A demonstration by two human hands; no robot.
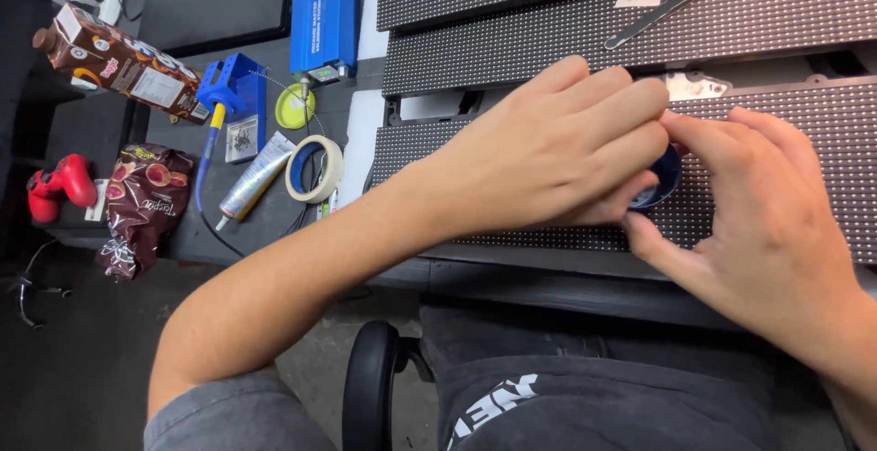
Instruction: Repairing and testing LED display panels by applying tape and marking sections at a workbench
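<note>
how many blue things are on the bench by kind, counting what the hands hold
blue box unit: 1
blue soldering iron stand: 1
blue-lined tape roll: 1
dark blue round thing between left hand and right hand: 1
total: 4

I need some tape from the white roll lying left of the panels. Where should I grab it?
The white tape roll lies flat with its hole facing up. Probably come from above, one finger inside the hole and thumb on the outer rim, at the near side, clear of the tube.
</note>
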